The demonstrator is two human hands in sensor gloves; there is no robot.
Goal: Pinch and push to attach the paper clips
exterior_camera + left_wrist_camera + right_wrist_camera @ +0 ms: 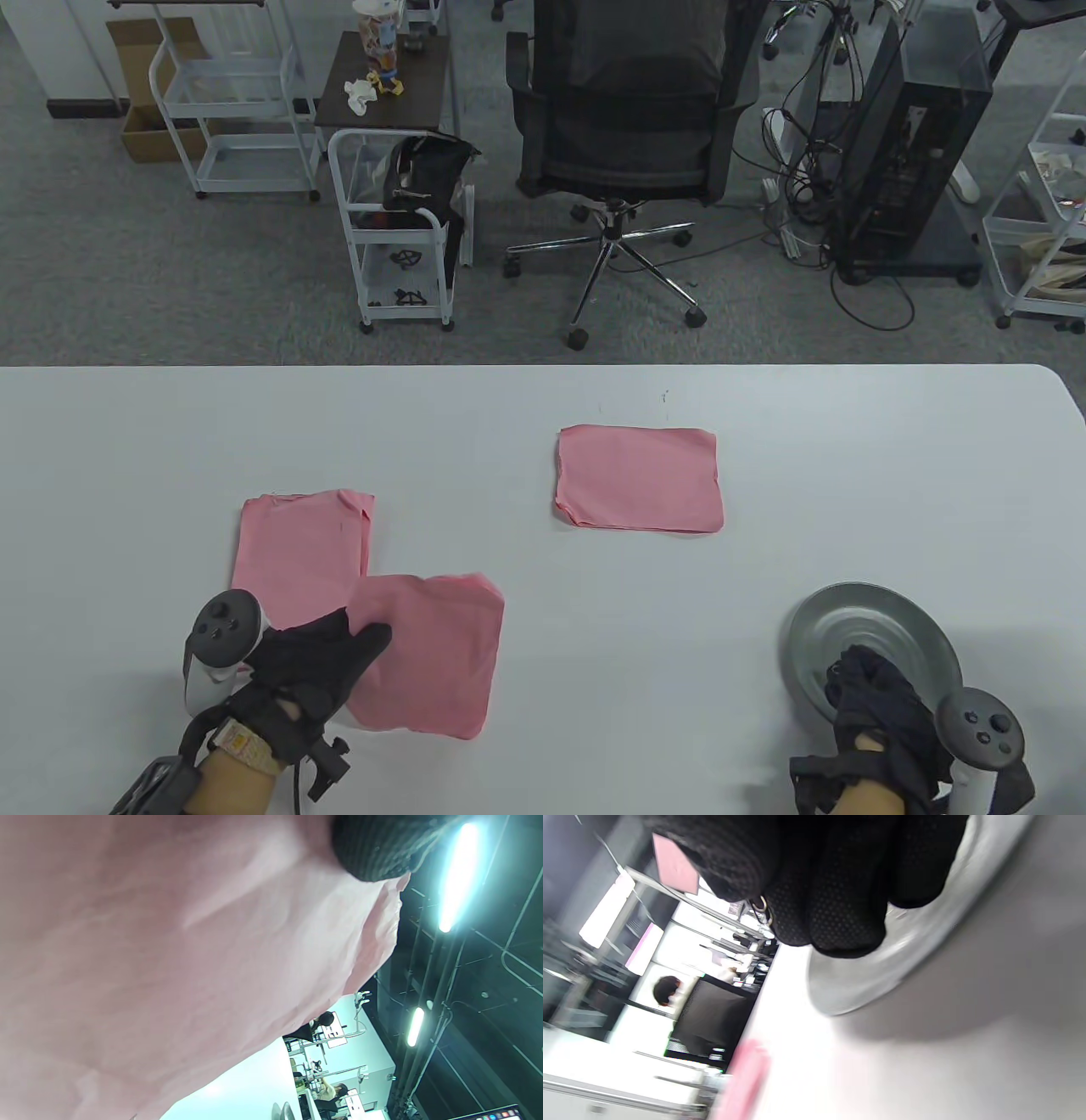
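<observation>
Paper clip (761, 909) glinting silver between your right hand's (882, 713) fingertips (840, 912) over the one metal dish (882, 624) at the bench's (764, 407) near right corner, three pink paper sheets, nearest sheet (433, 654) under your left hand's (310, 666) grip, thumb on top.

You're wearing black mesh-knit gloves on your left hand (314, 666) and right hand (882, 722), dotted grip texture on the fingers (840, 899). Behind the fingers, grey-and-black trackers are sitting on both hands; bare skin is showing at the wrists, with a black cable trailing off the left one.
</observation>
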